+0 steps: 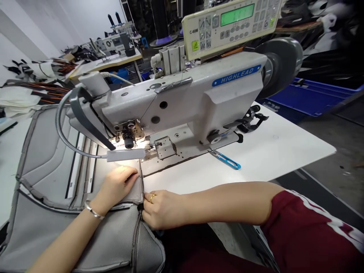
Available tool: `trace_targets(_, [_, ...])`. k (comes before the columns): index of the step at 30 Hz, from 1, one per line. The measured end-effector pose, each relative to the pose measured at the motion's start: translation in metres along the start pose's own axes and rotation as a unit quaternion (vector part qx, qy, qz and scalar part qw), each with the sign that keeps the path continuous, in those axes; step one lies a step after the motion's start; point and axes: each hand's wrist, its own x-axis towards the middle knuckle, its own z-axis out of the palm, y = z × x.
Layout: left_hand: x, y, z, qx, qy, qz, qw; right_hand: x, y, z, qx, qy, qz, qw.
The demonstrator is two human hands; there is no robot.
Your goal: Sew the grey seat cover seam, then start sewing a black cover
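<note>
A large grey padded fabric cover (pixel 48 159) lies across the white sewing table, its right edge running toward the needle area (pixel 129 142) of a white sewing machine (pixel 187 98). My left hand (pixel 116 185), with a silver bracelet on the wrist, rests flat on the fabric just in front of the presser foot, fingers pressing near the seam edge. My right hand (pixel 160 208), wearing a gold ring, pinches the fabric's right edge at the table's front. A small lamp (pixel 125 154) on a flexible neck lights the spot.
Blue thread snips (pixel 227 159) lie on the white table (pixel 270 151) to the right of the machine bed. A control panel (pixel 230 22) with a green screen sits on top of the machine. Blue crates (pixel 309 96) stand at right; other sewing stations and stacked fabric lie behind at left.
</note>
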Motion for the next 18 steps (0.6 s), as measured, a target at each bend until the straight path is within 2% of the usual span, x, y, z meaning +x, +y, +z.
trace_targets(3, [-0.021, 0.008, -0.014, -0.040, -0.074, -0.006, 0.996, -0.001, -0.002, -0.004, 0.007, -0.016, -0.003, 1.000])
trace_targets(5, [-0.034, 0.013, -0.015, -0.035, -0.096, -0.014, 0.995, -0.001, -0.002, -0.006, 0.022, -0.046, -0.006, 0.999])
trace_targets(10, [-0.044, 0.016, 0.001, -0.016, -0.069, -0.051, 0.996, 0.001, 0.001, -0.009, 0.052, -0.128, -0.011, 0.990])
trace_targets(14, [-0.034, 0.012, 0.011, 0.002, -0.041, -0.048, 0.998, 0.004, 0.008, -0.011, 0.066, -0.167, 0.007, 0.984])
trace_targets(18, [-0.018, 0.007, 0.013, 0.025, -0.019, -0.034, 0.999, 0.007, 0.016, -0.016, 0.072, -0.197, 0.057, 0.976])
